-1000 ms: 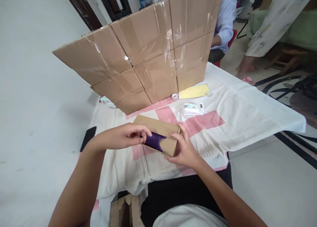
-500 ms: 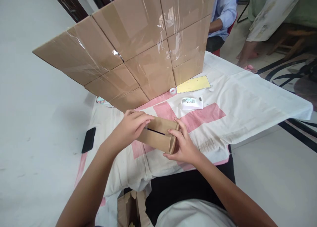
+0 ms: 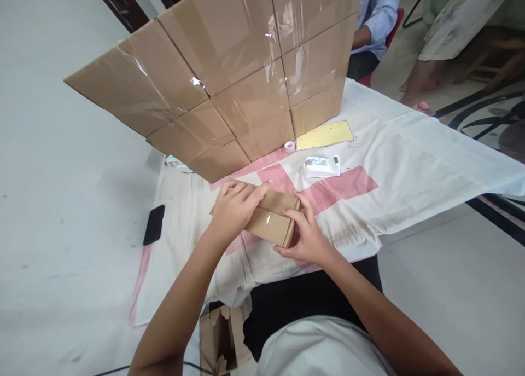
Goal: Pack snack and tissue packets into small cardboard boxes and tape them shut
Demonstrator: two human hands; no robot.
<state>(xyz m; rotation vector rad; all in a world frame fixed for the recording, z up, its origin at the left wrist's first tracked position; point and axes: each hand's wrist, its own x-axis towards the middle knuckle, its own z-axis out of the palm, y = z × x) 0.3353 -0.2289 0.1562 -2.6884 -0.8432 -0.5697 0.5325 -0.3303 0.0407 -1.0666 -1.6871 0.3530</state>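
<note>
A small brown cardboard box (image 3: 271,226) is held just above the cloth-covered table, tilted slightly down to the right. Its two long top flaps meet along a seam, and a shiny spot glints on the near flap. My left hand (image 3: 235,207) lies over the box's left part, thumb along the top, fingers curled toward the far side. Around the right end wraps my right hand (image 3: 305,231), with fingers on the top and end and the thumb beneath the near corner. Beyond the box is a white tape dispenser (image 3: 322,168).
A tall taped cardboard partition (image 3: 250,113) stands behind. By its foot are a small tape roll (image 3: 289,145) and a yellow sheet (image 3: 326,135). A black phone (image 3: 154,224) lies at the left edge. Below sits an open carton (image 3: 207,337). Another person's sleeve (image 3: 379,28) shows beyond.
The dark gap between the box's top flaps has closed. My left hand has moved right over the top and now presses on it. My right hand keeps the right end.
</note>
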